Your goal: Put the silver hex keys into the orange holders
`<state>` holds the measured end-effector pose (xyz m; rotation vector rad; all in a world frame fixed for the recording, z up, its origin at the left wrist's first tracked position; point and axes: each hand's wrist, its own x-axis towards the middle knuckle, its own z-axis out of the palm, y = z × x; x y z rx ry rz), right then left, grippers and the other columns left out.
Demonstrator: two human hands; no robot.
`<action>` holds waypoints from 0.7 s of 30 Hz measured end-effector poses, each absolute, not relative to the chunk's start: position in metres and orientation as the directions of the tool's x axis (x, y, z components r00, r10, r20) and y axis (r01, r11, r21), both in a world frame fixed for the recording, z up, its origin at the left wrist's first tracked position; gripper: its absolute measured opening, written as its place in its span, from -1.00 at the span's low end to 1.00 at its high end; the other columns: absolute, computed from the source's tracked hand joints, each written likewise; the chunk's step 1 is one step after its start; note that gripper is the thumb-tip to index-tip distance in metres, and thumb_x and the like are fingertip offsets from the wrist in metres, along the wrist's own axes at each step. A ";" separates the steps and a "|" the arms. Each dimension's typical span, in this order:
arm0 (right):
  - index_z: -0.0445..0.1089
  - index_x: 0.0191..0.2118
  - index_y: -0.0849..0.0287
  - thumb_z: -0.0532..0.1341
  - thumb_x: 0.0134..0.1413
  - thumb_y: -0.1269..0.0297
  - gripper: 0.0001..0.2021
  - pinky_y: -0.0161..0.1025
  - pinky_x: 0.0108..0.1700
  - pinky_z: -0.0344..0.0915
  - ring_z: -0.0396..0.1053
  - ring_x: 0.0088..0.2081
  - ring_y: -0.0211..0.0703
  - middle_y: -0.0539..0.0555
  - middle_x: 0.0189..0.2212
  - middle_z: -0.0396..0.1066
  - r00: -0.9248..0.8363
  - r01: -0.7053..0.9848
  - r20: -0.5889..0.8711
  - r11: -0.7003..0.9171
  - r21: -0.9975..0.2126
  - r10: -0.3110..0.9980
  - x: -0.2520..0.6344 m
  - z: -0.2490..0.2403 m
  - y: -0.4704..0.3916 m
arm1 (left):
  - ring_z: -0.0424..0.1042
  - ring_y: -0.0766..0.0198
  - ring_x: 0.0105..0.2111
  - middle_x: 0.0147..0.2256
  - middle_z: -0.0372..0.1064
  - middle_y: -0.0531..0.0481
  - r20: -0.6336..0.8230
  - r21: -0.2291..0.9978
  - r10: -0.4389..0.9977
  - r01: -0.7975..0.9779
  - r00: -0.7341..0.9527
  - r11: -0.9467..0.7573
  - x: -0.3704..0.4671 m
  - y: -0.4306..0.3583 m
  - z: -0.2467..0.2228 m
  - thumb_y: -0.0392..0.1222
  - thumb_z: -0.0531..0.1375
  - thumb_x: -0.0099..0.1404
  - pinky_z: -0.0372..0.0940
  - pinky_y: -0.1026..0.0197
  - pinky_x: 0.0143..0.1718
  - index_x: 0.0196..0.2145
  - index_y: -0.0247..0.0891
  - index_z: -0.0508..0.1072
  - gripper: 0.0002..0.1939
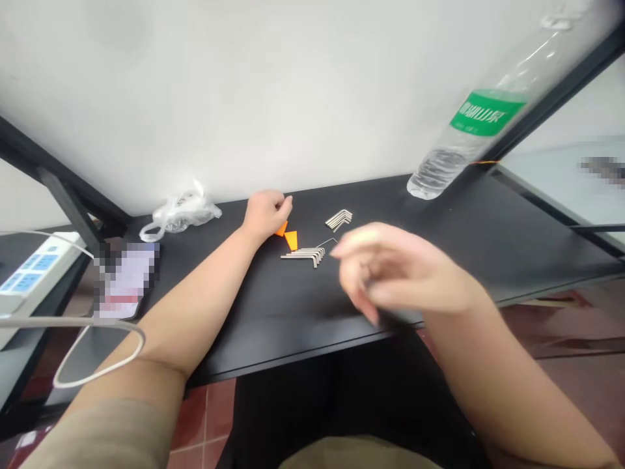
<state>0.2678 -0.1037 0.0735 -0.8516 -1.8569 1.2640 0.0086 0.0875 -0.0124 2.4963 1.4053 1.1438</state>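
My left hand [267, 213] rests at the back of the black table, its fingers curled in and the thumb alongside. Whatever it may hold is hidden. Right by its wrist lie flat orange pieces [291, 240], one partly covered by the hand. Several L-shaped hex keys [305, 254] lie side by side in front of them, with a thinner hex key [326, 241] just behind. Another group of hex keys [339, 219] sits farther back. My right hand [395, 273], blurred by motion, hovers above the table's front part with fingers bent into a pinch; its contents are too smeared to name.
A clear water bottle [459, 137] with a green label stands at the back right. A crumpled plastic bag [183, 212] lies at the back left. A pixelated phone-like object [127, 277], a white cable [100, 378] and a power strip [36, 277] are on the left.
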 end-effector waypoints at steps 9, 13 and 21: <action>0.60 -0.04 0.05 0.23 0.33 0.31 -0.79 -0.12 -0.02 0.38 0.44 -0.14 -0.06 0.13 -0.10 0.48 -0.483 0.778 0.246 0.540 -0.320 0.841 0.278 -0.013 -0.015 | 0.18 0.24 -0.56 -0.62 0.18 0.03 0.579 0.351 0.720 0.681 0.382 -0.643 0.007 0.088 -0.014 -0.05 0.19 0.33 0.09 0.08 -0.44 -0.64 -0.18 0.13 -0.54; 0.56 -0.24 0.11 0.21 0.31 0.38 -0.84 -0.18 -0.09 0.33 0.41 -0.20 -0.11 0.10 -0.21 0.47 -0.451 0.779 0.265 0.521 -0.349 0.852 0.273 -0.012 -0.018 | 0.20 0.24 -0.55 -0.62 0.22 0.02 0.589 0.333 0.716 0.695 0.375 -0.638 0.005 0.090 -0.017 -0.02 0.17 0.35 0.09 0.10 -0.44 -0.64 -0.18 0.17 -0.55; 0.54 -0.24 0.14 0.12 0.37 0.44 -0.76 -0.18 -0.08 0.33 0.42 -0.18 -0.11 0.11 -0.23 0.47 -0.540 0.686 0.260 0.598 -0.415 0.800 0.258 -0.008 -0.025 | 0.28 0.20 -0.52 -0.60 0.29 0.00 0.566 0.307 0.716 0.701 0.409 -0.643 0.005 0.087 -0.016 -0.05 0.16 0.36 0.12 0.08 -0.41 -0.65 -0.17 0.22 -0.55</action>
